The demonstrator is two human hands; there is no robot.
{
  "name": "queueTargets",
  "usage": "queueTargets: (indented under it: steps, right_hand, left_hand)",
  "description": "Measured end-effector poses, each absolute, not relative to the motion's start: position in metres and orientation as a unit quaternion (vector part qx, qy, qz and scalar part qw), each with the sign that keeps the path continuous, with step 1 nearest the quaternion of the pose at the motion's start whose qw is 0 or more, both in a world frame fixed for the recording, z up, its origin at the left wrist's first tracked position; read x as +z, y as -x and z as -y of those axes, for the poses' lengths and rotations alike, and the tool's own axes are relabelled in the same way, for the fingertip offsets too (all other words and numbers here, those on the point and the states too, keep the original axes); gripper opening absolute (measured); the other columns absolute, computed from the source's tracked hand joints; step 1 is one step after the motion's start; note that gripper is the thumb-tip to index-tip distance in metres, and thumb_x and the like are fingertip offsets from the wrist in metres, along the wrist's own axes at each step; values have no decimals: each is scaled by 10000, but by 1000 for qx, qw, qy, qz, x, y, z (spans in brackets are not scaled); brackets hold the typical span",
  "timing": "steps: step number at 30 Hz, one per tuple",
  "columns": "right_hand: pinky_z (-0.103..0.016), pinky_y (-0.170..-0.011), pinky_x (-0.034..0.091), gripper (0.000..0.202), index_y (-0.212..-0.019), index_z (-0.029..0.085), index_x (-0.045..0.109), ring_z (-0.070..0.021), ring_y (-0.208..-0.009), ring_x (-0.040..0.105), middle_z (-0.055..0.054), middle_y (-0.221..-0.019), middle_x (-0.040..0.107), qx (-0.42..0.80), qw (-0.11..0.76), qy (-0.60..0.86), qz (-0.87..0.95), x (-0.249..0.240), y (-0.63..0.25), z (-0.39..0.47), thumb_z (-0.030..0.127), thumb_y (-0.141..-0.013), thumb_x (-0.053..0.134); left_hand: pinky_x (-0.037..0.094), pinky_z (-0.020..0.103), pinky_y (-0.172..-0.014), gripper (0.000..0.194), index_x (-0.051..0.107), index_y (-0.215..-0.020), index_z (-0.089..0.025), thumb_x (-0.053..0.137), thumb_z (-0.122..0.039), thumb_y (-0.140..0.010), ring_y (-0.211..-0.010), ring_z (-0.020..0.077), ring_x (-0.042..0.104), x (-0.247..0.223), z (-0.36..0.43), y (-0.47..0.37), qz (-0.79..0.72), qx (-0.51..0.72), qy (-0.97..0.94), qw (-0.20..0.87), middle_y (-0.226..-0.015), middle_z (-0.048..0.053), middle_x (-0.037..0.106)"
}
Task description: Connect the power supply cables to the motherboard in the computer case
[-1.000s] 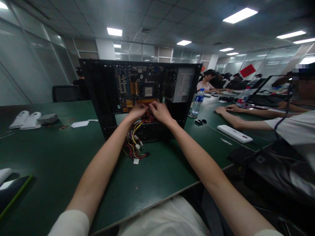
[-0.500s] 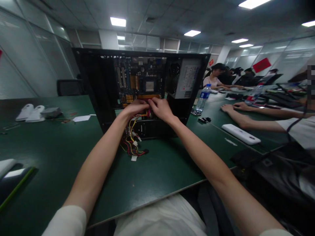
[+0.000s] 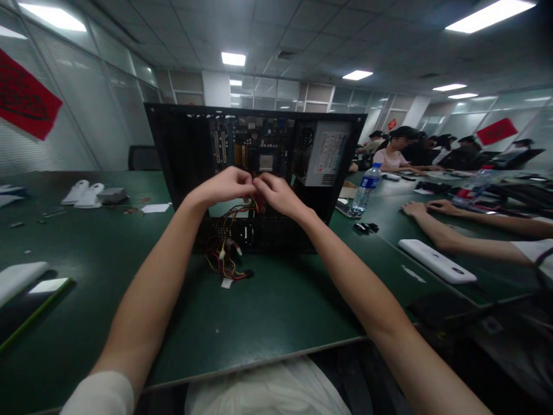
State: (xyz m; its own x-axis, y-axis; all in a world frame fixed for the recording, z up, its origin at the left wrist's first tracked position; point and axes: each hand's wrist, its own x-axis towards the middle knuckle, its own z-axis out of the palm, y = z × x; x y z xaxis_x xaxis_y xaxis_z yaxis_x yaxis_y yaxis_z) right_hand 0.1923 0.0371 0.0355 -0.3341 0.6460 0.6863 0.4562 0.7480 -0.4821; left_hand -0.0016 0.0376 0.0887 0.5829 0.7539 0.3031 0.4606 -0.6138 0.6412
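A black computer case (image 3: 181, 167) stands with its side off on the green table, facing me. Inside it are a motherboard (image 3: 246, 153) and, at upper right, a grey power supply (image 3: 327, 154). In front of the board's lower part, my left hand (image 3: 228, 185) and my right hand (image 3: 275, 193) meet at the fingertips. Both are closed in a pinch on a bundle of red, yellow and black power cables (image 3: 259, 203). What lies right between the fingertips is hidden. Loose cable connectors (image 3: 228, 253) hang out of the case onto the table.
Right of the case stand a water bottle (image 3: 367, 187), small black parts (image 3: 366, 228) and a white power strip (image 3: 436, 260). A co-worker's arms (image 3: 466, 225) rest farther right. On the left lie white objects (image 3: 88, 194), a grey box (image 3: 112, 196) and a green-edged dark device (image 3: 34, 305).
My view has shifted a little, so the room sits lower and more to the right. My left hand's wrist has risen and bent more, while both hands stay together at the cables.
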Motion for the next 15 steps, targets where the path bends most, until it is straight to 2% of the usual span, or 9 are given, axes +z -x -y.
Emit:
queueTargets:
  steps: [2, 3, 4, 7, 9, 11, 13, 15]
  right_hand:
    - [-262, -741, 429, 358, -987, 162, 623, -155, -815, 583, -32, -915, 670, 185, 448, 305, 820, 49, -192, -24, 467, -1076, 456]
    - [-258, -730, 435, 376, -989, 162, 626, -149, -804, 580, -30, -922, 671, 230, 407, 286, 837, 56, -192, -17, 489, -1073, 461]
    - [-256, -717, 439, 379, -986, 159, 637, -143, -788, 578, -28, -920, 674, 272, 340, 266, 860, 61, -192, -11, 497, -1062, 487]
    - [-250, -663, 434, 295, -961, 142, 697, -133, -730, 579, -17, -860, 688, 344, 68, 236, 906, 68, -188, 5, 428, -994, 634]
    - [-246, -613, 411, 224, -934, 137, 721, -126, -684, 574, -2, -796, 680, 333, -58, 253, 906, 68, -182, 12, 355, -963, 681]
    - [-245, -584, 392, 164, -919, 144, 721, -120, -656, 567, 12, -761, 668, 290, -99, 277, 910, 68, -176, 18, 306, -943, 706]
    - [-243, -583, 392, 127, -934, 156, 708, -118, -654, 565, 24, -764, 666, 241, -96, 287, 922, 72, -173, 22, 265, -896, 759]
    - [-239, -594, 403, 181, -968, 161, 693, -121, -672, 564, 28, -794, 668, 209, -81, 285, 932, 79, -176, 25, 222, -841, 808]
  left_hand:
    - [506, 250, -728, 232, 710, -722, -166, 680, -361, -843, -783, 186, 665, 112, -10, 16, -354, 246, -865, 256, -734, 45, 695]
    - [518, 257, -768, 241, 735, -754, -171, 684, -387, -848, -841, 200, 680, 122, 5, 25, -361, 213, -872, 253, -763, 46, 706]
    - [526, 269, -815, 237, 760, -796, -176, 695, -398, -846, -905, 214, 689, 132, 20, 35, -367, 168, -879, 255, -802, 47, 721]
    - [528, 307, -881, 267, 797, -852, -164, 714, -417, -836, -957, 226, 687, 151, 56, 63, -403, 40, -879, 250, -846, 48, 745]
    - [525, 315, -898, 284, 809, -899, -179, 702, -439, -851, -965, 227, 690, 155, 66, 76, -452, 37, -868, 203, -869, 40, 756]
    - [529, 301, -882, 281, 816, -942, -216, 707, -456, -843, -962, 232, 703, 151, 63, 82, -485, 54, -859, 155, -910, 34, 768]
    - [528, 280, -863, 292, 817, -986, -232, 729, -455, -820, -959, 233, 715, 142, 51, 79, -492, 57, -858, 132, -961, 37, 780]
    - [518, 257, -859, 349, 810, -1046, -220, 767, -444, -782, -980, 232, 722, 130, 35, 69, -484, 51, -864, 129, -1017, 53, 789]
